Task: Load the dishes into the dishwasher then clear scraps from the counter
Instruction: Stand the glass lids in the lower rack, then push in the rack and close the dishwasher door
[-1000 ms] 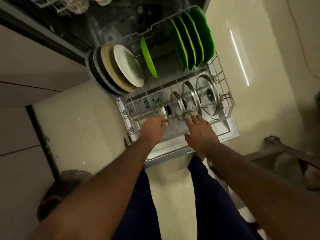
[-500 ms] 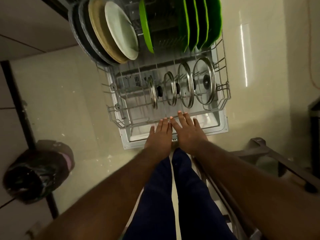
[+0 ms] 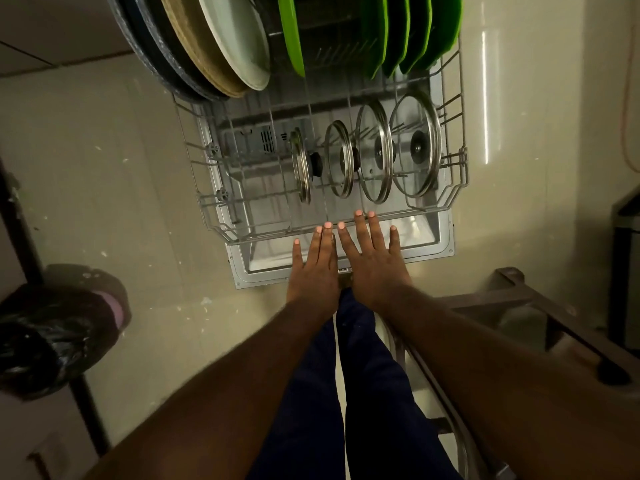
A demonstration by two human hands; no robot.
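The loading looks close to done. The lower rack (image 3: 263, 234) stands pulled out over the open dishwasher door (image 3: 427, 239) and is well filled. At its back sit a row of green plates (image 3: 412, 29) on edge, with a white plate (image 3: 235, 39), a tan plate (image 3: 194, 43) and dark plates (image 3: 145, 46) leaning beside them. Nearer the rack's front, four glass lids (image 3: 415, 147) stand upright in a line, the rightmost the largest.

Both hands are at the front rim of the rack, side by side. The left hand (image 3: 313, 268) and right hand (image 3: 375, 265) have their fingers straight, so neither grip is closed on anything. The fingertips reach the rim wire, though I cannot tell whether they press it.

My guess is that the rack gets pushed in and the door shut next. The scraps part seems untouched — the bench is out of view, and a bin (image 3: 52, 336) lined with a black bag waits on the floor left of the rack.

No brand or label can be read; a small dark mark on the door's front edge is too small to make out.
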